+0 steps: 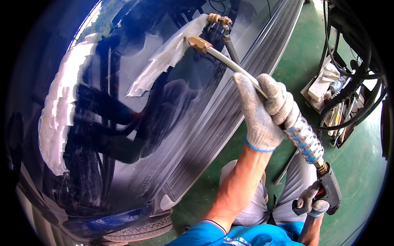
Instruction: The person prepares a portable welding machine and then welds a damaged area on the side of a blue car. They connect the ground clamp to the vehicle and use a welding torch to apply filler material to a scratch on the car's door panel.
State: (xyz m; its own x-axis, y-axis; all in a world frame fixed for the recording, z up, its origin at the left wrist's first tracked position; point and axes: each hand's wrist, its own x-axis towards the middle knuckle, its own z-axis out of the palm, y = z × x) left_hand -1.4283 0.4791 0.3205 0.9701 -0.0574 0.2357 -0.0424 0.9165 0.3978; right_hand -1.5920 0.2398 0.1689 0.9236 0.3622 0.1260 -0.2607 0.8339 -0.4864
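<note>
A long dent puller with a pistol handle lies across my view. My left hand (266,110), in a knitted glove, is closed around its metal shaft (230,63), near a ribbed silvery sleeve (305,141). Lower right, my right hand (312,201), also gloved, grips the dark pistol handle (330,188). The puller's copper-coloured tip (198,44) meets the edge of a whitish bare strip (164,57) on the blue car panel (176,78). A brass clamp (219,19) with a dark cable sits at the strip's upper end.
A second, longer whitish strip (61,106) curves down the panel's left. Ribbed grey trim (230,110) runs along the car's edge, above the green floor (283,69). Black cables (353,74) loop at right over a tray of tools (340,141). A tyre (141,231) shows below.
</note>
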